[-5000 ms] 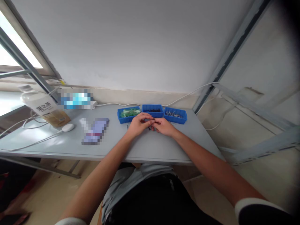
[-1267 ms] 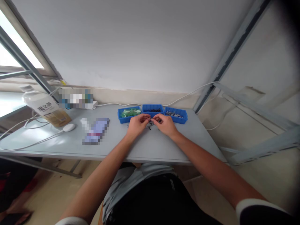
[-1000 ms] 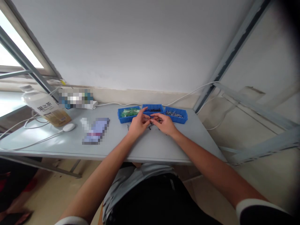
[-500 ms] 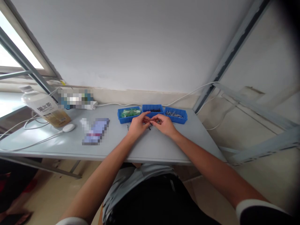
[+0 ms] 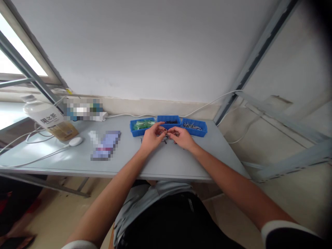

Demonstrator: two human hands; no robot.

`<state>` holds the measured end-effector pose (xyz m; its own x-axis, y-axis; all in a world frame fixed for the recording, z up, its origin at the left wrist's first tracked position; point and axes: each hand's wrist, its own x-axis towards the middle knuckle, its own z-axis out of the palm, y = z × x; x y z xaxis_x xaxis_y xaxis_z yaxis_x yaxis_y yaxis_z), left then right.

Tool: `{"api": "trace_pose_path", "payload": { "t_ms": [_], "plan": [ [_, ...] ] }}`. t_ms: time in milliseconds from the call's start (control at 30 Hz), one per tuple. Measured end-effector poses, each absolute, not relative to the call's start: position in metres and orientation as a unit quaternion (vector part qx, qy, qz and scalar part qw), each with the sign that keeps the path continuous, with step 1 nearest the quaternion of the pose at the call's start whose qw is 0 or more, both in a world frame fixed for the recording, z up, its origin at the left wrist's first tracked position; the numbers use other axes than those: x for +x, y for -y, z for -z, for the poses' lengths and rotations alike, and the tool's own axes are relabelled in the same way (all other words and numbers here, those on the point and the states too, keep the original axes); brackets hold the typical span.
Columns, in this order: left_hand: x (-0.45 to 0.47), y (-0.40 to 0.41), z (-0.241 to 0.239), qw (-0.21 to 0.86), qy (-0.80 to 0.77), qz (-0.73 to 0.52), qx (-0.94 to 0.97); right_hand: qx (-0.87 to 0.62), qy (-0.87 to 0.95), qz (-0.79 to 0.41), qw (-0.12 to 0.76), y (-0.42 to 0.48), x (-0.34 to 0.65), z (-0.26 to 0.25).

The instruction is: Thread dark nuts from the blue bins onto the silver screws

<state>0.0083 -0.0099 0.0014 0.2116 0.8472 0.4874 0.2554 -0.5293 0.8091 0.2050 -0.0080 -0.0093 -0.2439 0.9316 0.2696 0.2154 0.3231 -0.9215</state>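
My left hand (image 5: 153, 137) and my right hand (image 5: 181, 137) meet just in front of three blue bins, thumbs and forefingers pinched close together. Whatever small dark piece sits between the fingertips is too small to name. Under and around the fingers, several small metal and dark parts (image 5: 166, 141) lie on the grey table (image 5: 171, 162). Green and clear pieces fill the left bin (image 5: 141, 132). Dark small parts lie in the middle bin (image 5: 168, 118), partly hidden by my left hand. Silvery screw-like pieces (image 5: 192, 126) are in the right bin (image 5: 204, 129).
To the left stand a drink bottle (image 5: 49, 119) and a white round puck (image 5: 76, 141) with a cable. A blurred-out phone-like object (image 5: 107, 145) lies nearer. A white cable (image 5: 124, 115) runs along the wall, and a metal frame post (image 5: 233, 93) rises at the right.
The fingertips have shifted slightly, and a dark bit now shows between them. Both hands stay in nearly the same place before the bins.
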Motion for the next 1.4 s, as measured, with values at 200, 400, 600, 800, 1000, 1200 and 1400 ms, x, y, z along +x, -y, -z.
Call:
{"api": "trace_pose_path", "payload": {
  "t_ms": [200, 400, 600, 800, 1000, 1200, 1400],
  "plan": [
    [0.0099, 0.0133, -0.006, 0.298, -0.383, -0.49, 0.725, -0.41, 0.715, -0.384, 0.415, 0.0084, 0.2057, 0.011],
    [0.0079, 0.0125, -0.0063, 0.274, -0.395, -0.479, 0.735, -0.396, 0.728, -0.389, 0.401, 0.0073, 0.2063, 0.0137],
    [0.0064, 0.0118, -0.008, 0.276, -0.366, -0.48, 0.748, -0.384, 0.727, -0.411, 0.395, 0.0084, 0.2044, 0.0135],
    [0.0061, 0.0093, -0.004, 0.308, -0.37, -0.494, 0.724, -0.359, 0.679, -0.467, 0.438, 0.0085, 0.2006, 0.0114],
    [0.0066, 0.0061, -0.0013, 0.327, -0.356, -0.506, 0.714, -0.347, 0.682, -0.478, 0.432, 0.0066, 0.2005, 0.015],
    [0.0066, 0.0061, -0.0012, 0.329, -0.359, -0.497, 0.718, -0.377, 0.69, -0.461, 0.411, 0.0079, 0.203, 0.0128],
    [0.0067, 0.01, -0.004, 0.297, -0.366, -0.483, 0.738, -0.399, 0.677, -0.447, 0.427, 0.0068, 0.2032, 0.0122]
  ]
}}
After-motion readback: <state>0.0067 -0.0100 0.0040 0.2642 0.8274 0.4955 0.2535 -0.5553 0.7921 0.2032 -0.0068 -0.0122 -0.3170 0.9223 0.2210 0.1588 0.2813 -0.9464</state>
